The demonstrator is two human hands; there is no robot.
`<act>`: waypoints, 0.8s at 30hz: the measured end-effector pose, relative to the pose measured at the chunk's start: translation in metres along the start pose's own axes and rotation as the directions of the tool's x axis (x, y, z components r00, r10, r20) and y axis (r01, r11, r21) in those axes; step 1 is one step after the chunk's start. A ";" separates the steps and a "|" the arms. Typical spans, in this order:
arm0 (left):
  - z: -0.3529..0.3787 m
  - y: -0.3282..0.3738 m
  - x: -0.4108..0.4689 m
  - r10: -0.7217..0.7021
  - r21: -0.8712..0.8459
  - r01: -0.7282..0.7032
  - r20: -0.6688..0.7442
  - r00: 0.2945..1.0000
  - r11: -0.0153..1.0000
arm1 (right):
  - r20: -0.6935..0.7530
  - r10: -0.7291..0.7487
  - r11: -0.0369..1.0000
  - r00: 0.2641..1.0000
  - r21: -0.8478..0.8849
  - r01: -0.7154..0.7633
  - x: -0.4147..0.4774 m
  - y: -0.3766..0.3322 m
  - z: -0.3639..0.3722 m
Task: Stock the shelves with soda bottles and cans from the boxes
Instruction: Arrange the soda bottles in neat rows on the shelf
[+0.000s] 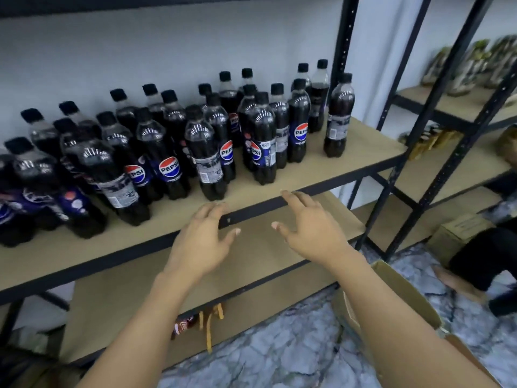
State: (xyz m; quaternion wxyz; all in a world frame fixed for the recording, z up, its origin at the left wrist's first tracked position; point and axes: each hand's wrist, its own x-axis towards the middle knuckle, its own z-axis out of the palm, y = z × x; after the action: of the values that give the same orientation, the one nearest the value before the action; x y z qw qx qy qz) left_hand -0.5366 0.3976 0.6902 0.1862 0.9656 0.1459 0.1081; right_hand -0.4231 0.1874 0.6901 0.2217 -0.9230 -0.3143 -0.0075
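The stocked shelf board is a tan panel in a black steel rack frame and serves as the reference for all positions below.

- Pepsi bottles: upright on the board, black caps on, packed in loose rows from its left end to past its middle. One separate bottle stands apart near the board's right end. The board's front right corner is bare.
- Left hand: held at the board's front rail, fingers apart and nearly straight, holding nothing. Contact with the rail cannot be determined.
- Right hand: just below the rail, fingers apart, holding nothing.
- Lower shelf board: directly beneath the stocked board, the same tan panel.
- Cardboard box: open, on the floor below and to the right of the board, partly hidden by the right forearm.
- Floor: grey-white marble pattern, below the board.
- Wall: plain white, behind the board.
- Neighbouring rack: to the right of the board, carrying blurred packaged goods.
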 end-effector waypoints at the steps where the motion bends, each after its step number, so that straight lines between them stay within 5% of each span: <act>1: -0.001 -0.004 0.004 -0.045 -0.033 0.044 -0.028 0.999 0.998 | -0.009 -0.015 1.000 1.000 0.011 0.015 0.009 -0.003 -0.001; 7: 0.014 -0.016 0.042 -0.291 -0.287 0.247 -0.121 0.949 0.926 | -0.029 -0.034 0.995 0.999 0.093 0.037 0.067 -0.004 0.002; 12: 0.032 -0.023 0.084 -0.461 -0.532 0.298 -0.201 0.864 0.792 | -0.088 0.112 0.944 0.990 0.320 -0.078 0.116 0.008 0.015; 16: 0.038 -0.024 0.097 -0.472 -0.546 0.290 -0.227 0.852 0.786 | -0.095 0.148 0.874 0.984 0.479 -0.085 0.144 0.015 0.024; 24: 0.053 -0.028 0.103 -0.515 -0.583 0.293 -0.259 0.817 0.758 | -0.104 0.015 0.858 0.994 0.512 0.041 0.168 0.030 0.041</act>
State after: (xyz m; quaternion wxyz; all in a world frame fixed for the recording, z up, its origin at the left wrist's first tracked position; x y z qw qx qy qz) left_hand -0.4332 0.4386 0.6466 0.4240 0.7783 0.3560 0.2963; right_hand -0.2760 0.2802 0.6664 0.4757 -0.8267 -0.2992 0.0266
